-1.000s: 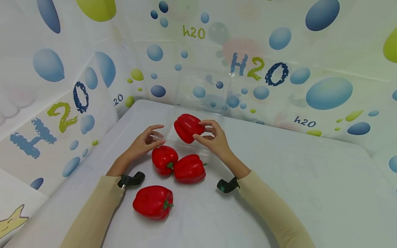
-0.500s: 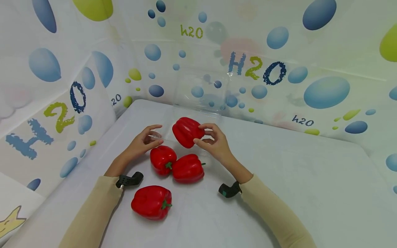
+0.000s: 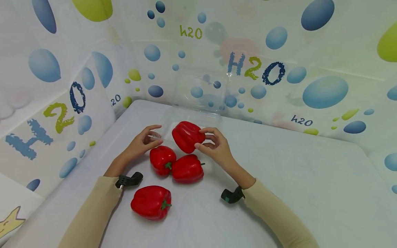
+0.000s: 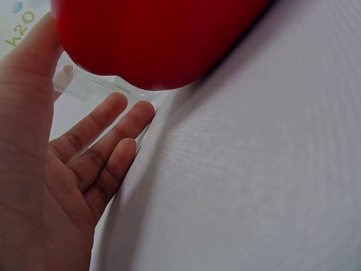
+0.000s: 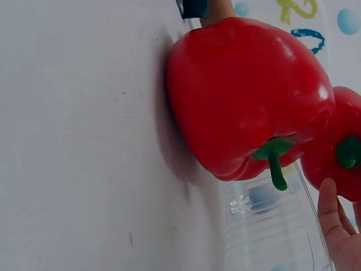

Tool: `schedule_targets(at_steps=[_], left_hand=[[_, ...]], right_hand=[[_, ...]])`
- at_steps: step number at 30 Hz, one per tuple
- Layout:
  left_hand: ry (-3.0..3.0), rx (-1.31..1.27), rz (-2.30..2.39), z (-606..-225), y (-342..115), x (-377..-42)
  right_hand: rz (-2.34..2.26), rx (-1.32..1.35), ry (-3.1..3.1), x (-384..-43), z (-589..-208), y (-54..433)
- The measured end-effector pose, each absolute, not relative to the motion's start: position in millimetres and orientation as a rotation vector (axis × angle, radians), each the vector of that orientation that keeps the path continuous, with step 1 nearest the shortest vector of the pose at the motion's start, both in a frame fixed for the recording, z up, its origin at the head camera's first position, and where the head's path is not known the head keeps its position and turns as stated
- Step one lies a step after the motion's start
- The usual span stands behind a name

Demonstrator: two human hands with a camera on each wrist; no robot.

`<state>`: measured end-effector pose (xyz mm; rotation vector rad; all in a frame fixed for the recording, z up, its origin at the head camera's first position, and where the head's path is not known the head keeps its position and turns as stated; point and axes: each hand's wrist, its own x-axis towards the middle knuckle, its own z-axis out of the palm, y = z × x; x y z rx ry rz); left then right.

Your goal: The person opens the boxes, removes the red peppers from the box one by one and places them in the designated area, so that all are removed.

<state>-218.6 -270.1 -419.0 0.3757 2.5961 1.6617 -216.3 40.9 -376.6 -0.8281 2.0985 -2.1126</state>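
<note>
My right hand (image 3: 217,146) grips a red bell pepper (image 3: 187,137) between thumb and fingers, holding it up over the near part of a clear plastic container (image 3: 204,119). In the right wrist view this pepper (image 5: 321,164) shows a green stem end near my fingertips. My left hand (image 3: 144,142) stays at the container's left side, thumb and fingers apart around its edge; whether they press on it I cannot tell. From the left wrist view, the fingers (image 4: 101,127) look relaxed and slightly bent. A second red pepper (image 3: 162,160) lies just below the left thumb.
Another pepper (image 3: 187,168) touches the second one on the white table (image 3: 294,179). Nearer me lies one more pepper (image 3: 151,202). The container's clear lid (image 3: 198,88) stands raised at the back, against the printed curtain (image 3: 325,62).
My right hand has brought the held pepper a little lower and toward me. My left hand stays at the container's side. The peppers on the table have not moved.
</note>
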Motion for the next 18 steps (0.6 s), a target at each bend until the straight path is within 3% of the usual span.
schedule_targets(at_steps=[18], left_hand=[[2.627,0.361,1.61,-418.4,-271.3,-218.3]], right_hand=[[-2.212,-0.99,1.9,-197.8,-382.2,52.4]])
